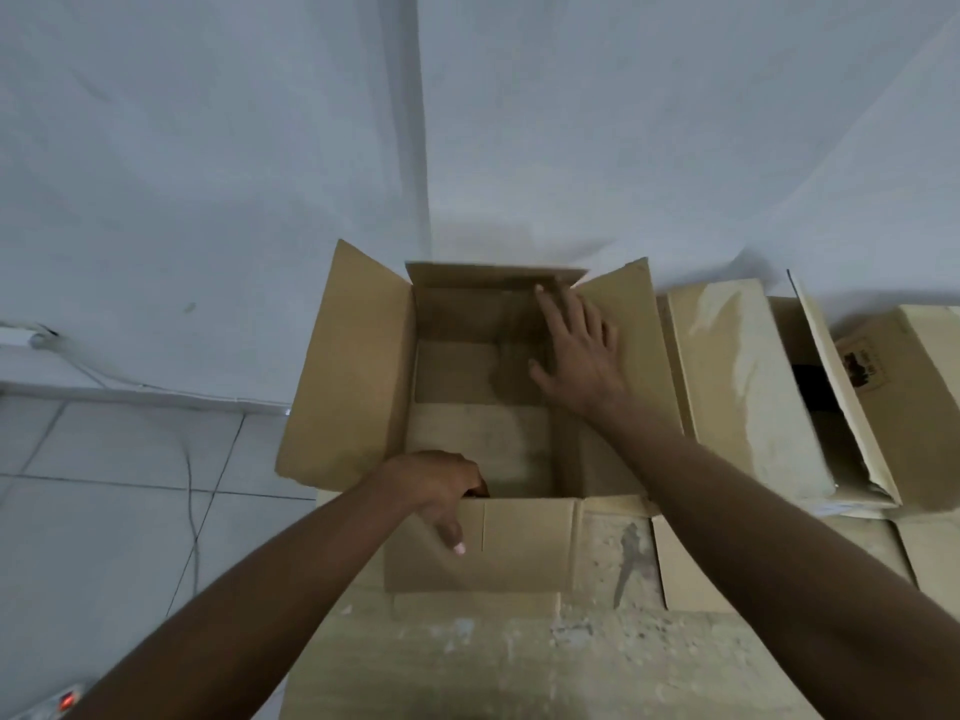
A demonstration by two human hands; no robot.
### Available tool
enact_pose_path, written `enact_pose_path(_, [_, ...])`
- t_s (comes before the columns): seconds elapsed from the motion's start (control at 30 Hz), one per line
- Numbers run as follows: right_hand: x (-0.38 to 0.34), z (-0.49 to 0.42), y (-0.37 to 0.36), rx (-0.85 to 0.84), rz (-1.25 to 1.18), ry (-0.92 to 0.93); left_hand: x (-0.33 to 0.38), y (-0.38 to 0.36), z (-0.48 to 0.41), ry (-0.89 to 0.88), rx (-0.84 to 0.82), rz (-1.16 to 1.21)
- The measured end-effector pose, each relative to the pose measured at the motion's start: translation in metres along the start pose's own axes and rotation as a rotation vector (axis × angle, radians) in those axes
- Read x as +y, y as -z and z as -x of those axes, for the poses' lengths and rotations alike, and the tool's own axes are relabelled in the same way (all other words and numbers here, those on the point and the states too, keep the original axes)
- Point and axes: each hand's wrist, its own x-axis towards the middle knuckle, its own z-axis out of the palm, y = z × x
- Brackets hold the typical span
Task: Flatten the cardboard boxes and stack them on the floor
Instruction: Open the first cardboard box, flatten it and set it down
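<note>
Box on cardboard sheet, grey tiles, white walls

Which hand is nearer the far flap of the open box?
Right. The right hand reaches over the opening, fingers nearly at the far flap; the left hand grips the near flap, opposite it.

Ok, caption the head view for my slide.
Left hand grips the near wall of an open cardboard box; right hand spread over its far right corner.
</note>
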Motion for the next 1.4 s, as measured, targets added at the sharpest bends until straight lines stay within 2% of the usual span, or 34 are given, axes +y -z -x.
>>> enact_pose_path(0.07, [0.007, -0.012, 0.006, -0.013, 0.014, -0.026, 0.003, -0.003, 0.004, -0.007, -0.047, -0.015])
enact_pose_path(0.23, [0.025, -0.026, 0.006, -0.232, -0.015, -0.106, 0.009, 0.005, 0.019, 0.06, -0.197, -0.001])
enact_pose_path(0.27, [0.029, -0.025, 0.006, -0.242, -0.019, -0.12, 0.007, 0.009, 0.024, 0.081, -0.181, 0.024])
enact_pose_path(0.3, [0.032, -0.022, 0.008, -0.229, -0.019, -0.135, 0.004, 0.014, 0.03, 0.1, -0.107, 0.071])
enact_pose_path(0.37, [0.041, -0.013, 0.013, -0.136, -0.017, -0.195, -0.009, 0.024, 0.044, 0.149, 0.205, 0.174])
enact_pose_path(0.4, [0.045, -0.007, 0.018, -0.074, -0.026, -0.24, -0.016, 0.029, 0.052, 0.19, 0.413, 0.138])
enact_pose_path(0.47, [0.052, 0.005, 0.026, 0.019, -0.113, -0.334, -0.032, 0.039, 0.064, 0.326, 0.819, -0.152])
enact_pose_path(0.5, [0.056, 0.01, 0.029, 0.035, -0.191, -0.368, -0.04, 0.043, 0.068, 0.408, 0.968, -0.267])
enact_pose_path(0.57, [0.061, 0.018, 0.035, -0.001, -0.321, -0.431, -0.059, 0.046, 0.073, 0.562, 1.133, -0.288])
enact_pose_path(0.67, [0.066, 0.025, 0.04, -0.075, -0.442, -0.528, -0.079, 0.047, 0.076, 0.737, 1.081, 0.058])
enact_pose_path(0.73, [0.065, 0.026, 0.041, -0.065, -0.5, -0.544, -0.083, 0.048, 0.077, 0.742, 1.07, 0.237])
enact_pose_path(0.77, [0.063, 0.025, 0.043, -0.059, -0.525, -0.542, -0.084, 0.05, 0.078, 0.732, 1.102, 0.246])
enact_pose_path(0.87, [0.051, 0.018, 0.055, -0.028, -0.641, -0.557, -0.087, 0.063, 0.086, 0.756, 1.16, 0.124])
enact_pose_path(0.93, [0.043, 0.012, 0.063, -0.002, -0.788, -0.583, -0.084, 0.073, 0.096, 0.752, 1.11, 0.022])
enact_pose_path(1.13, [0.011, -0.004, 0.062, -0.011, -0.988, -0.646, -0.07, 0.09, 0.12, 0.647, 1.0, -0.249])
enact_pose_path(1.3, [-0.019, -0.007, 0.048, -0.053, -1.35, -0.701, -0.07, 0.069, 0.12, 0.466, 0.974, -0.274])
enact_pose_path(1.4, [-0.036, -0.01, 0.047, -0.083, -1.553, -0.634, -0.072, 0.054, 0.118, 0.39, 0.922, -0.181])
